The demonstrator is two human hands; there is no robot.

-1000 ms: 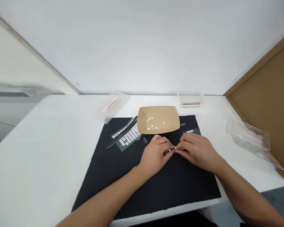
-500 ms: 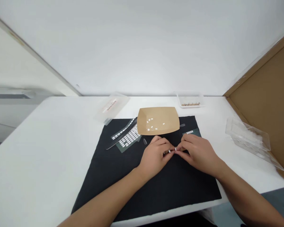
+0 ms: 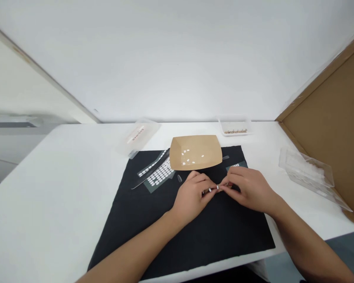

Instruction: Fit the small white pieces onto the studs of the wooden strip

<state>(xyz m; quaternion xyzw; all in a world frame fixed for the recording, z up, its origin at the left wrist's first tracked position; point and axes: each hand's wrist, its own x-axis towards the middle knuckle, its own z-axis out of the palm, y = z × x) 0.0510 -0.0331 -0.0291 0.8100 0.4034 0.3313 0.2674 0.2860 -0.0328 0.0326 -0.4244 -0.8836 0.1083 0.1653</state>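
Note:
Over the black cloth (image 3: 171, 236), my left hand (image 3: 193, 194) and my right hand (image 3: 249, 190) meet fingertip to fingertip. Both are closed in a pinch on a small piece with white ovals (image 3: 217, 187), mostly hidden by the fingers. A second white oval shows by the left fingers, and a reddish bit shows under the right ones. Just beyond stands a tan cardboard tray (image 3: 208, 145) with several loose white ovals in it. To its left, dark green sticker sheets (image 3: 150, 186) carry rows of white ovals, with dark tweezers (image 3: 150, 171) lying across them.
A clear box (image 3: 236, 131) with copper-coloured pieces stands at the back. The translucent lid (image 3: 140, 135) lies at back left. Clear plastic containers (image 3: 309, 173) lean by a cardboard panel (image 3: 333, 118) at right. A small clear oval piece (image 3: 179, 178) lies near my left hand.
The right fingers have shifted slightly around the small piece, and a reddish bit now shows beneath them. The whole view has moved a little; the left hand keeps its pinch.

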